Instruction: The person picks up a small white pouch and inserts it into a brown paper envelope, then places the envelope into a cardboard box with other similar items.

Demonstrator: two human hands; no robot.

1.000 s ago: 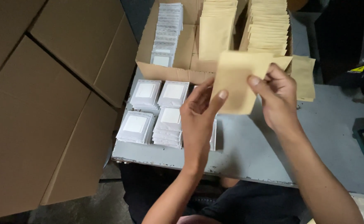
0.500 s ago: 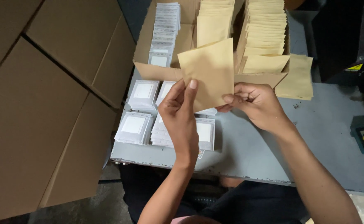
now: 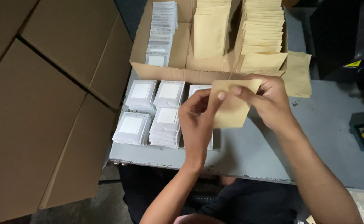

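— What are the hands doing?

— Both hold one flat tan paper envelope (image 3: 231, 105) above the grey surface (image 3: 269, 149), just in front of the open cardboard box (image 3: 177, 74). The left hand (image 3: 198, 120) pinches its left edge, thumb tip on the front face and fingers curled behind. The right hand (image 3: 269, 99) grips the top right corner, fingers folded over the upper edge.

— What is the envelope like?

— Rectangular, matte kraft paper, smooth and thin, tilted a little.

— And inside the box?

— Two upright rows of the same tan envelopes (image 3: 260, 33), packed overlapping like shingles, and a row of white pouches (image 3: 161, 29) at the left. One loose tan envelope (image 3: 298, 74) lies against the box's right side.

— Anything on the surface itself?

— Short stacks of white square pouches (image 3: 148, 112) with a paler square in the middle, slightly glossy, just left of the left hand. Large plain cardboard cartons (image 3: 45, 103) stand at the left, with flat flaps and dark seams.
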